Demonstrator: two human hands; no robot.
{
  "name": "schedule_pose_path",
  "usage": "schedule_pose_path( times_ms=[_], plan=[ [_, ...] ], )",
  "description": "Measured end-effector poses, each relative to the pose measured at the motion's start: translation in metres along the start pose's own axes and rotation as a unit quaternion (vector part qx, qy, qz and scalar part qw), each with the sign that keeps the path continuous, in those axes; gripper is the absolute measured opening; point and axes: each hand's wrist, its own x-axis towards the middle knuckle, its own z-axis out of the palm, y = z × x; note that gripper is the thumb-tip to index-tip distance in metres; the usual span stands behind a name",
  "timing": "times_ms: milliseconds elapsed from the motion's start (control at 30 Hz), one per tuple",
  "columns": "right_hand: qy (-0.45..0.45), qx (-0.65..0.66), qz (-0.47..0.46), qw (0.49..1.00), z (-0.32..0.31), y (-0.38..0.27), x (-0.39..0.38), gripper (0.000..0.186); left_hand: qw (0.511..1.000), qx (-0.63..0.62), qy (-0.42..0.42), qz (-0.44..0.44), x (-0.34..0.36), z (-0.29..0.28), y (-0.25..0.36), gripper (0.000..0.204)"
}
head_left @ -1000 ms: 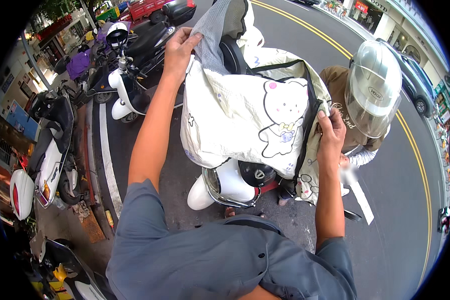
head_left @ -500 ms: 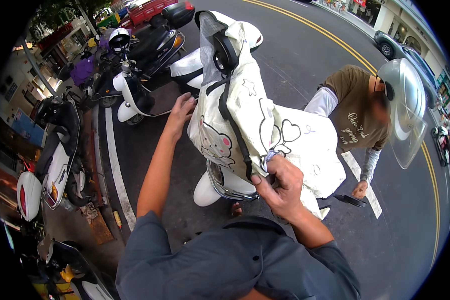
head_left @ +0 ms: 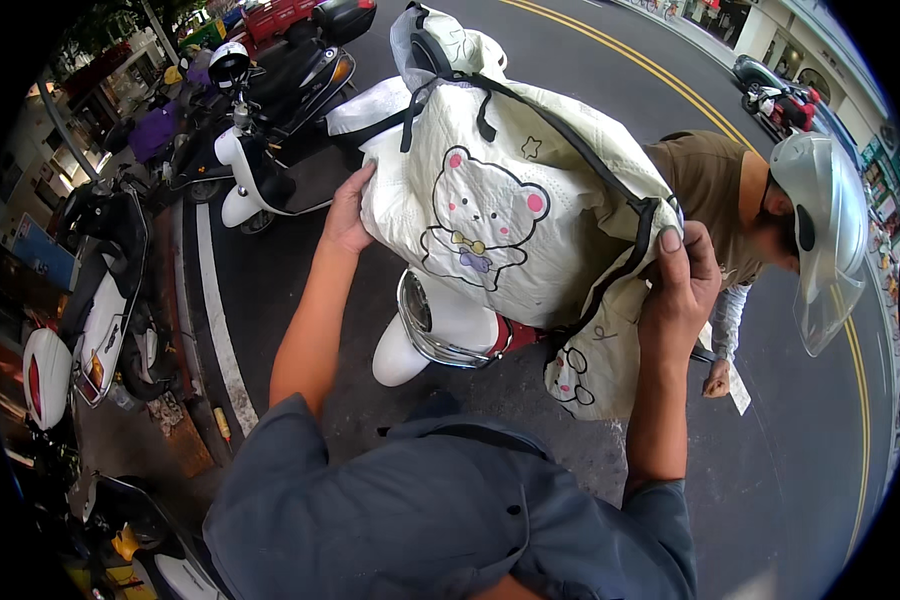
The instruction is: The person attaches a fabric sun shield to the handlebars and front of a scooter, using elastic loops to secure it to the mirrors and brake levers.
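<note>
A cream scooter cover (head_left: 400, 200) printed with a cartoon bear and stars, edged with black trim and loose black straps, spreads between my hands. Its left edge is in the grip of my left hand (head_left: 350, 208), whose fingertips go out of sight behind the cloth. My right hand (head_left: 682, 285) pinches the black-trimmed edge on the right, thumb on top. Under the cloth stands a white and red scooter (head_left: 460, 325); its rounded white end and chrome rail show below the hem, while most of it is hidden. A flap of the cover hangs below my right hand.
At the right, close to the cover, a person in a brown shirt (head_left: 705, 165) and silver helmet (head_left: 820, 200) bends forward. Parked scooters (head_left: 110, 310) line the left side, with another white scooter (head_left: 240, 180) beyond my left hand. A road with yellow lines runs behind.
My right hand has moved right and up, pulling the trimmed edge outward, so the bear print now lies spread open. My left hand has closed on the cover's edge. The helmeted person leans lower.
</note>
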Motion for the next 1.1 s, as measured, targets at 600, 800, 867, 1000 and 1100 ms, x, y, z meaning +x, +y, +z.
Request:
schedule_pose_path(
  times_ms=[600, 800, 867, 1000, 1100],
  plan=[
    [0.041, 0.034, -0.096, 0.994, 0.001, 0.020, 0.047, 0.022, 0.985, -0.105, -0.124, 0.051, 0.116, -0.004, -0.018, 0.048],
    [0.051, 0.004, -0.093, 0.994, 0.003, 0.012, 0.008, 0.015, 0.981, 0.095, -0.140, 0.100, 0.154, 0.005, 0.008, 0.047],
    [0.103, -0.012, -0.092, 0.990, 0.036, 0.004, 0.008, 0.013, 0.961, 0.197, -0.143, 0.134, 0.168, 0.008, 0.017, 0.047],
    [0.085, -0.031, -0.114, 0.989, 0.065, -0.017, 0.053, 0.015, 0.860, 0.413, -0.179, 0.240, 0.199, 0.046, 0.058, 0.047],
    [0.158, -0.101, -0.145, 0.972, 0.064, -0.040, 0.108, 0.017, 0.751, 0.540, -0.201, 0.321, 0.219, 0.090, 0.092, 0.047]
  ],
)
